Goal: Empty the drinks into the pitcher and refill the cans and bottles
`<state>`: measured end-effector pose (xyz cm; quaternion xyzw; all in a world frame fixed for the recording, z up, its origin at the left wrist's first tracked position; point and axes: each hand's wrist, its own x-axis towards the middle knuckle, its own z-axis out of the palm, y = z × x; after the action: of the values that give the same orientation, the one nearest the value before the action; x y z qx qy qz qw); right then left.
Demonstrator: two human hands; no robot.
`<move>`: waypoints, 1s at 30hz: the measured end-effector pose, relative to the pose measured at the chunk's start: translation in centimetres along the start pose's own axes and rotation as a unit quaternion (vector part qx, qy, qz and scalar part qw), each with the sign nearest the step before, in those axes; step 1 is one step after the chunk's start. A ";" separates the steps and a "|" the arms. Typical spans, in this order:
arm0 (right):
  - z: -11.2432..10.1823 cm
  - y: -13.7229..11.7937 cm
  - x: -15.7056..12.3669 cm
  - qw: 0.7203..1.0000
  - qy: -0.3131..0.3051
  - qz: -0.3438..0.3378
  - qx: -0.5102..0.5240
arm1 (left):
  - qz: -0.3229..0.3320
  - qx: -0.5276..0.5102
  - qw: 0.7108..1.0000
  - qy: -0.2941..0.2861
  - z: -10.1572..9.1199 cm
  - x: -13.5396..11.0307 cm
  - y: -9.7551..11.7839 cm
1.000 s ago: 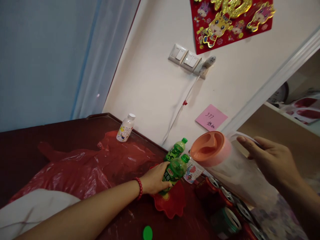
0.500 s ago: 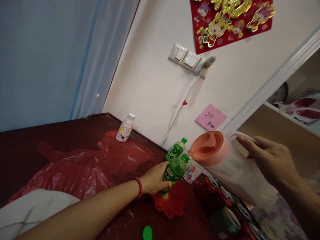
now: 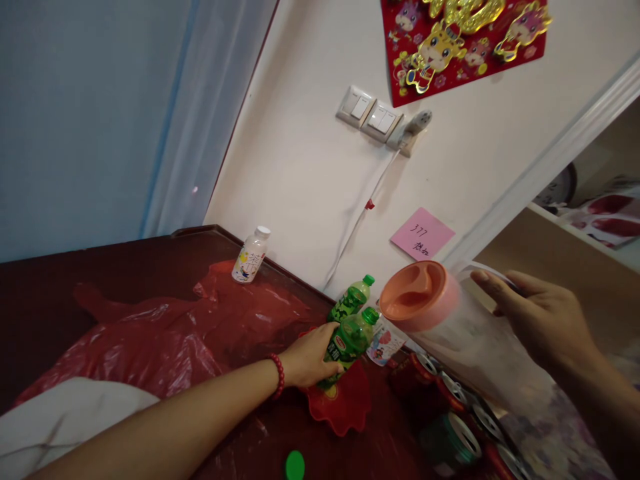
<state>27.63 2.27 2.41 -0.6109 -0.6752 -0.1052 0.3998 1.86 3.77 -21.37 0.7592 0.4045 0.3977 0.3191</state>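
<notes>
My left hand [image 3: 316,355], with a red bead bracelet at its wrist, is wrapped round a green drink bottle [image 3: 354,337] standing over a red scalloped mat [image 3: 345,407]. My right hand [image 3: 543,320] grips the handle of a translucent pitcher [image 3: 465,347] with an orange lid [image 3: 414,293]. The pitcher is tilted, its lid close to the mouth of the green bottle. I cannot make out any liquid flowing. A loose green cap [image 3: 295,465] lies on the table near my left forearm. Right behind the held bottle stands a second green bottle [image 3: 351,298].
Several drink cans [image 3: 453,440] stand below the pitcher. A white bottle [image 3: 251,255] is at the back, beside a crumpled red plastic bag [image 3: 165,340]. A patterned white packet [image 3: 385,341] sits behind the held bottle. On the wall, a white cord [image 3: 356,223] hangs from a socket.
</notes>
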 end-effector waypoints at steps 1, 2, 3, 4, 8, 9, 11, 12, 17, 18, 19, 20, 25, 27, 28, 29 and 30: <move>0.0 0.0 0.0 1.000 0.001 0.002 0.001 | 0.000 0.000 1.000 0.000 0.0 0.0 0.0; 0.0 0.0 0.0 1.000 0.001 0.004 0.002 | -0.001 0.000 1.000 0.000 0.0 0.0 0.0; -0.1 0.0 0.0 1.000 0.000 0.005 0.003 | -0.002 0.000 1.000 0.000 0.0 0.0 0.0; -0.1 0.0 0.0 1.000 -0.003 0.005 0.003 | -0.002 0.000 1.000 0.000 0.0 0.0 0.0; 0.0 -0.1 0.0 1.000 -0.007 -0.008 0.000 | -0.001 0.000 1.000 0.001 0.0 0.1 -0.1; 0.0 -0.1 0.0 1.000 -0.009 -0.006 0.002 | -0.001 0.001 1.000 0.001 0.0 0.1 -0.1; 0.0 -0.2 0.0 1.000 -0.007 -0.001 -0.001 | -0.001 0.001 1.000 0.000 -0.1 0.1 0.0; 0.0 -0.1 0.0 1.000 -0.006 0.002 -0.006 | -0.001 0.001 1.000 -0.001 -0.1 0.1 0.0; 0.1 0.1 0.1 1.000 -0.003 0.006 -0.010 | -0.003 0.001 1.000 -0.003 -0.2 0.0 0.2; 0.1 0.1 0.1 1.000 -0.002 0.005 -0.009 | -0.003 0.001 1.000 -0.003 -0.2 0.0 0.1; 0.1 0.1 0.1 1.000 -0.002 0.005 -0.008 | -0.003 0.002 1.000 -0.002 -0.1 0.1 0.1; 0.1 0.1 0.1 1.000 -0.003 0.005 -0.007 | -0.003 0.002 1.000 -0.002 -0.1 0.1 0.0; 0.0 -0.1 0.0 1.000 -0.006 0.000 -0.008 | 0.001 0.003 1.000 -0.001 0.0 0.1 -0.1; 0.0 -0.1 0.0 1.000 -0.005 -0.004 -0.008 | 0.001 0.003 1.000 0.000 0.0 0.1 -0.2; 0.0 -0.2 -0.1 1.000 -0.005 -0.004 -0.008 | 0.000 0.002 1.000 0.000 0.0 0.1 -0.2; 0.0 -0.2 -0.1 1.000 -0.003 -0.004 -0.010 | 0.001 0.002 1.000 0.001 0.1 0.1 -0.2; 0.0 -0.1 -0.1 1.000 -0.001 -0.009 -0.011 | 0.001 0.002 1.000 0.001 0.1 0.1 -0.3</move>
<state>27.51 2.18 2.42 -0.6093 -0.6797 -0.1155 0.3916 1.88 4.00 -21.58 0.7600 0.4044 0.3979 0.3171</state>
